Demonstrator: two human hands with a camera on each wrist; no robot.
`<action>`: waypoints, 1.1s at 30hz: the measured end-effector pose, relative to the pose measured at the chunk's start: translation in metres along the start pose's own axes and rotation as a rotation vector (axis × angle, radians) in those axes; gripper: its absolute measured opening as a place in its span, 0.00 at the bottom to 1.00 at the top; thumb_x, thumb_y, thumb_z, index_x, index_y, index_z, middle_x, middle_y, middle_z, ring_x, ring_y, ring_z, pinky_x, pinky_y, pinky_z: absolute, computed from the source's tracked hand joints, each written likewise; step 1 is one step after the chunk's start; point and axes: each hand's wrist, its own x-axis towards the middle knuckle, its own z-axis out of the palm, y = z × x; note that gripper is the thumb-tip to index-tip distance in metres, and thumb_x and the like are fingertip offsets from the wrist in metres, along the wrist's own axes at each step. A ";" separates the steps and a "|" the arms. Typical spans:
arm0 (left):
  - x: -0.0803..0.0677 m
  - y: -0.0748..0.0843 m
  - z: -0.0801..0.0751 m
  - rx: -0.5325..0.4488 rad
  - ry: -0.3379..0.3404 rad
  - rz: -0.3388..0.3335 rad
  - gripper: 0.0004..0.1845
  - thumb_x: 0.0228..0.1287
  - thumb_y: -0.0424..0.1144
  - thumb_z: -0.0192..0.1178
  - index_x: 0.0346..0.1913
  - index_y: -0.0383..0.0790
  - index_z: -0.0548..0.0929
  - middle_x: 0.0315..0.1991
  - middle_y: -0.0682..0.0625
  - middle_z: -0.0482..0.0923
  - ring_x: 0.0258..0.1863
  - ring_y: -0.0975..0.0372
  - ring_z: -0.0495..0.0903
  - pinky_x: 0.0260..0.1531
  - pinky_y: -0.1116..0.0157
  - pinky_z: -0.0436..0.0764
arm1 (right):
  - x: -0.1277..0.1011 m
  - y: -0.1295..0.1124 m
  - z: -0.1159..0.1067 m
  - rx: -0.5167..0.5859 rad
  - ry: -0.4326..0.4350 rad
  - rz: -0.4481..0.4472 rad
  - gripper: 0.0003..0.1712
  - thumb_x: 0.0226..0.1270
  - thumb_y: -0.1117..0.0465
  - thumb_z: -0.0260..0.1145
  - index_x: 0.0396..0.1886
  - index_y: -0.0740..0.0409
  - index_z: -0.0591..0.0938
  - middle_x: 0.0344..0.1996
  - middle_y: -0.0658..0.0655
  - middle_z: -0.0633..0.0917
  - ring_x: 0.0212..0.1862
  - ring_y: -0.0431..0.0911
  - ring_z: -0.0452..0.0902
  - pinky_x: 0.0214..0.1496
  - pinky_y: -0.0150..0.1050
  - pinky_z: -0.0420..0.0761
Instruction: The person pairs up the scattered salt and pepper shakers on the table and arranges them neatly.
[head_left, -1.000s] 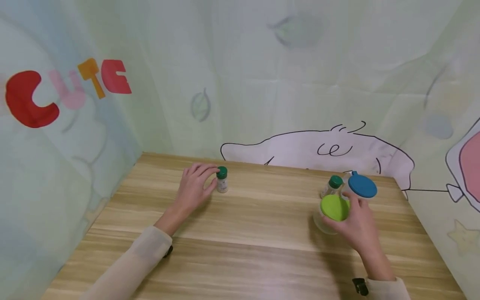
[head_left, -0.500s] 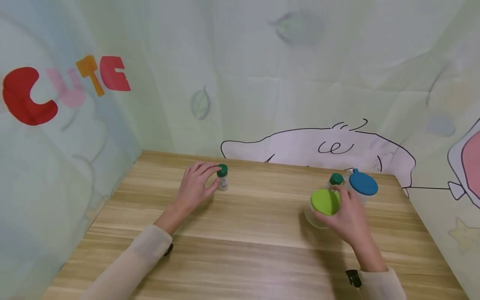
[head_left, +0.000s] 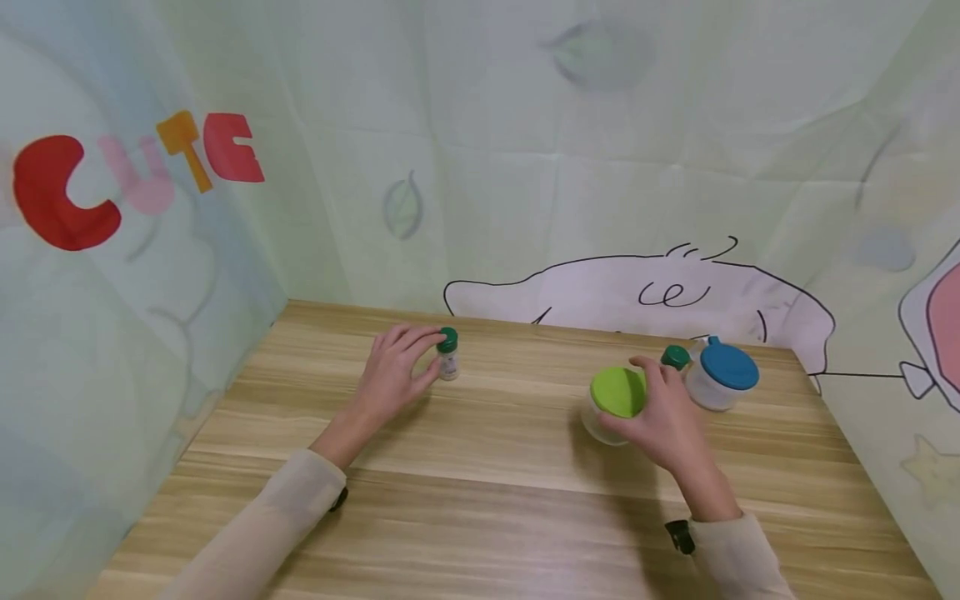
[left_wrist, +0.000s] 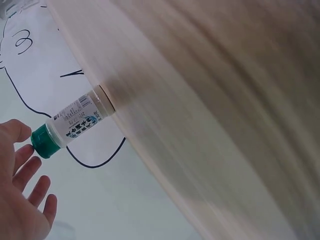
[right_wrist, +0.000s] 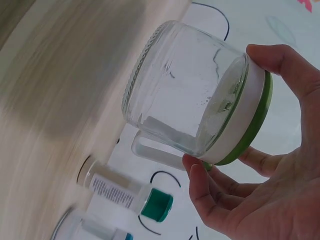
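Backdrop wall reads "CUTE" in red, pink and orange letters at 10 o'clock. Small spice bottle has a white printed label with a blue logo and a barcode; text too small to read. Second spice bottle with the same green cap also shows a barcode in the right wrist view.

Left hand lies on the desk at 11 o'clock, fingers relaxed and spread, fingertips touching the small spice bottle's cap, not wrapped round it. Right hand at 2 o'clock grasps the glass jar by its lime-green lid, thumb and fingers curled round the rim; jar tilted, lifted off the desk in the wrist view.

Versus 1 s ago: glass jar has moved left, away from the blue-lidded jar, now clear of the second spice bottle. Left hand unchanged.
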 end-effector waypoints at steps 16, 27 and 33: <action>-0.004 -0.001 0.004 0.001 0.015 0.044 0.24 0.63 0.34 0.75 0.63 0.37 0.85 0.63 0.42 0.83 0.61 0.45 0.78 0.51 0.46 0.76 | 0.019 -0.034 0.027 0.063 0.001 -0.079 0.53 0.52 0.47 0.83 0.75 0.60 0.70 0.65 0.72 0.74 0.59 0.65 0.76 0.57 0.65 0.81; -0.004 -0.001 0.005 -0.007 0.009 0.055 0.26 0.62 0.33 0.75 0.64 0.37 0.84 0.63 0.42 0.83 0.61 0.45 0.77 0.53 0.45 0.76 | 0.026 -0.059 0.041 0.078 -0.024 -0.135 0.54 0.49 0.47 0.83 0.75 0.55 0.70 0.68 0.69 0.74 0.59 0.63 0.76 0.54 0.61 0.83; -0.004 0.000 0.004 -0.001 -0.014 0.056 0.27 0.62 0.34 0.75 0.64 0.36 0.84 0.64 0.42 0.83 0.63 0.45 0.76 0.57 0.44 0.76 | 0.034 -0.072 0.046 0.085 -0.030 -0.152 0.54 0.48 0.47 0.84 0.75 0.54 0.71 0.67 0.69 0.74 0.58 0.62 0.77 0.53 0.61 0.83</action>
